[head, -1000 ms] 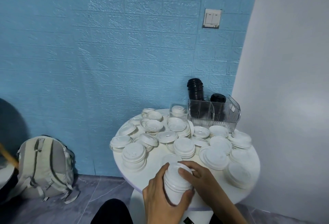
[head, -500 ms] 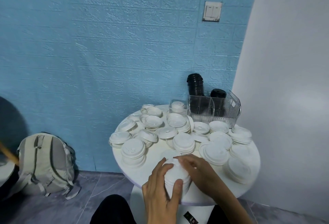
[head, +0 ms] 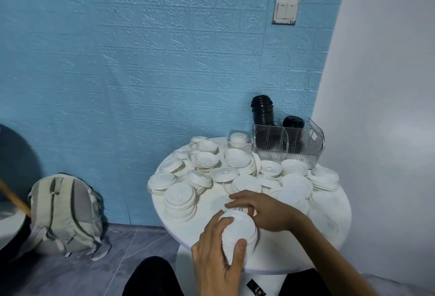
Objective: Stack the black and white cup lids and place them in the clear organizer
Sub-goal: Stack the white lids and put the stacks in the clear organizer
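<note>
My left hand point(head: 217, 257) grips a stack of white cup lids point(head: 240, 231) at the near edge of the round white table point(head: 207, 225), fingers and thumb curled round its side. My right hand point(head: 266, 211) reaches over the stack's far side, fingers curled on the top rim. Several more piles of white lids point(head: 180, 198) cover the tabletop. The clear organizer point(head: 288, 146) stands at the back right, with two stacks of black lids point(head: 262, 113) in it and white lids in its small left compartment point(head: 239, 139).
A grey backpack point(head: 64, 213) leans against the blue brick-pattern wall on the floor to the left. A white wall runs close along the table's right side. My dark-trousered knees show below the table edge.
The view has shifted slightly. The held stack sits lower towards the table, and my right hand has moved from the top of the stack to its far side.
</note>
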A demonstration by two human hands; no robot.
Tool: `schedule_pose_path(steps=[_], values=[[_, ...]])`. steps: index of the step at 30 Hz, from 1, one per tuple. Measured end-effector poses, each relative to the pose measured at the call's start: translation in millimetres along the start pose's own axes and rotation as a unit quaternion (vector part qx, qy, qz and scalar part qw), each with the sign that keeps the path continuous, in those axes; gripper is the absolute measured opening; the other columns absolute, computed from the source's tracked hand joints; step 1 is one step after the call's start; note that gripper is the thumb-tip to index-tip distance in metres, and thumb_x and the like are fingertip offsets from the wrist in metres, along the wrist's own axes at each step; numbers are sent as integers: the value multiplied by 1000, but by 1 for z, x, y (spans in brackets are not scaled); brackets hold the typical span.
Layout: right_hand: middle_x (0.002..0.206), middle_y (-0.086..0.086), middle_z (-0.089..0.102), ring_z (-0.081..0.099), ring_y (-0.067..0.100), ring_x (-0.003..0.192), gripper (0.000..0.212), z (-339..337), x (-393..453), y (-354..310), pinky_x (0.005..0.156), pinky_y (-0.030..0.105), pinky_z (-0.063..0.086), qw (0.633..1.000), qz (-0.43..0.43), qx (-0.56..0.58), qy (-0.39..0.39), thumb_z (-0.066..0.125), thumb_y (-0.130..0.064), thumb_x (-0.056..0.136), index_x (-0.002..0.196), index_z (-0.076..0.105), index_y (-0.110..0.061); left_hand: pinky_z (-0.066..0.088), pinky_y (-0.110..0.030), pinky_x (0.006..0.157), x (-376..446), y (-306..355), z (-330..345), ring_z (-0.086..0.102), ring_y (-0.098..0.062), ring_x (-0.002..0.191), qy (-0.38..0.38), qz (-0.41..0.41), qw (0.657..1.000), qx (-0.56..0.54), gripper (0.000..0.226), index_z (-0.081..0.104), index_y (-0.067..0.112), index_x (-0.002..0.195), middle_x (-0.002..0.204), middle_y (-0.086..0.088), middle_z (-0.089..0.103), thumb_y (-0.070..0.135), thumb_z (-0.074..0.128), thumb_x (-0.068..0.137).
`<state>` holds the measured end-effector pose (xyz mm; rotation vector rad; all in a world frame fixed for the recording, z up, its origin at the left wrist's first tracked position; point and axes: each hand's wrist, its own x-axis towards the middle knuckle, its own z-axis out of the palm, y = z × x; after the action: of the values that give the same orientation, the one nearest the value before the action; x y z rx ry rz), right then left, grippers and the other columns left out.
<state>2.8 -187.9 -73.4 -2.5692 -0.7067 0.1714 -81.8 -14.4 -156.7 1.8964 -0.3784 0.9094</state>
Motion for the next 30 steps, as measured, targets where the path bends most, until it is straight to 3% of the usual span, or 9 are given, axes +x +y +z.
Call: schedule_pose_path(steps=[4,8,11,13,16,20,24,28,30], values=[[136,-6,62,53,9,128,30,2,-4,-7,107,13,36,998,-1,2,62,59,-26,92,120,71,-26,45,-29,90,1,0,-1,56,-1,124,4,3,1000,-6,43,53,43,127,137,17,60,70,40,96],[115,-4,70,60,12,109,48,3,-11,-13,98,29,46,996,-15,4,88,35,-47,82,105,68,-21,47,-31,86,2,0,-1,59,-3,120,5,5,1000,-3,42,54,44,126,136,16,61,69,40,96],[102,-13,69,61,8,97,14,2,-12,-5,90,36,50,996,1,-9,83,53,-33,91,99,64,-27,44,-26,86,2,1,-1,58,-1,119,1,-1,1000,-5,42,53,44,126,136,16,61,70,39,96],[103,-14,67,59,6,99,6,2,-12,0,90,33,50,996,3,-13,85,64,-30,92,98,64,-29,43,-22,87,2,2,-2,58,-2,117,1,1,1000,-3,42,54,44,126,135,14,62,70,39,96],[106,-13,64,55,2,94,14,-1,-13,2,81,21,44,995,1,7,101,73,-34,87,96,63,-30,46,-27,84,3,2,-2,60,-3,114,3,8,1000,-3,42,55,43,124,131,10,65,70,40,95],[105,-13,66,53,0,76,28,-13,-19,-6,72,21,46,988,17,47,145,83,-40,78,90,59,-32,47,-27,82,3,0,-2,61,-4,111,-2,6,1000,-2,42,55,43,124,132,12,65,70,41,95],[77,-33,63,50,1,55,36,-35,-32,-27,59,12,37,976,38,96,190,91,-32,72,93,63,-24,44,-24,83,2,-1,-1,59,-1,112,-12,-7,1000,-3,39,53,46,126,135,17,61,58,53,89],[91,-23,70,50,2,54,44,-41,-46,-48,56,15,39,966,28,157,204,93,-35,68,101,65,-29,43,-19,84,4,3,-3,58,0,115,0,-22,1000,-10,46,48,51,131,136,26,57,71,47,90],[98,-21,70,50,4,58,48,-34,-52,-54,58,17,40,968,16,171,184,94,-36,67,105,66,-31,46,-19,85,5,6,-5,61,-2,109,15,-40,999,-23,59,41,56,136,133,34,56,71,55,81]])
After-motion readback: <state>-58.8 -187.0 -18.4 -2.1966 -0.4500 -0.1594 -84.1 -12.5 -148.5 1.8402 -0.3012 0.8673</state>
